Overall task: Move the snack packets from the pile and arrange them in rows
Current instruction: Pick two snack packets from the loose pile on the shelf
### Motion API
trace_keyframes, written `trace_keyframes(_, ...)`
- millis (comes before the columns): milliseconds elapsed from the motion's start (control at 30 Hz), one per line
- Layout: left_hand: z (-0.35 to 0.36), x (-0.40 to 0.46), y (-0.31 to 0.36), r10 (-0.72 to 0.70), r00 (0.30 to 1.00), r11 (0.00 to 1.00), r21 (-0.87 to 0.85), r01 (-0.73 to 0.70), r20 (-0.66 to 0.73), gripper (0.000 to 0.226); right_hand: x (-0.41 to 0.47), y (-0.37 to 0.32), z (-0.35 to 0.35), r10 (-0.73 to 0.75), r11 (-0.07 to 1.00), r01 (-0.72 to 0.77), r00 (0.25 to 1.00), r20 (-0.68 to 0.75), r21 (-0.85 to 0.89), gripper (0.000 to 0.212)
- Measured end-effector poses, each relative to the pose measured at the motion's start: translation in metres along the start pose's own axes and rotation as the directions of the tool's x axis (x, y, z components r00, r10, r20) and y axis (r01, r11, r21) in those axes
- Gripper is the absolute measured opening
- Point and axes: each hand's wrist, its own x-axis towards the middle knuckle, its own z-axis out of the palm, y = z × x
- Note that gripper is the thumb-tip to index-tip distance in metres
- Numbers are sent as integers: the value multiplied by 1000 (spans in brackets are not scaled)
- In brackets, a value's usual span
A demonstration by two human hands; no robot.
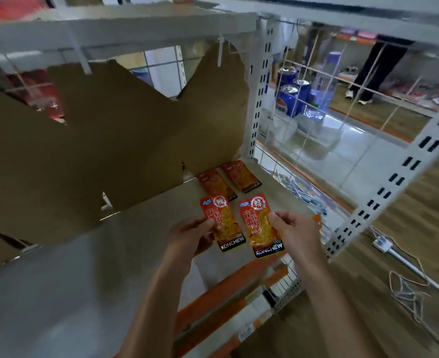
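Two orange-red snack packets marked KONCHEW are held side by side over the shelf board (141, 228). My left hand (190, 235) pinches the left packet (225, 223) by its left edge. My right hand (294, 232) pinches the right packet (261, 226) by its right edge. Farther back on the shelf lie two more of the same packets, one on the left (216, 183) and one on the right (240, 175), flat and side by side. A bit of orange packet (316, 219) shows behind my right hand. No pile is in view.
Torn brown cardboard (110, 140) lines the shelf's back. A white perforated upright (258, 89) and wire mesh (316, 104) close the right side. Blue cans (289, 96) stand beyond the mesh. Blue-white items (303, 193) lie at the shelf's right edge. A person's legs (373, 71) stand far right.
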Motion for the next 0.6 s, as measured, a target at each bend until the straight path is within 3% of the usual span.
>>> trace_keyframes(333,1,30,18,38,999,998,55,-36,-32,6,83,-3,25,-29,990,23,999,-40,-141,10)
trace_keyframes(600,22,44,26,47,994,996,74,-39,-99,11,148,-21,28,-57,966,72,996,69,-247,16)
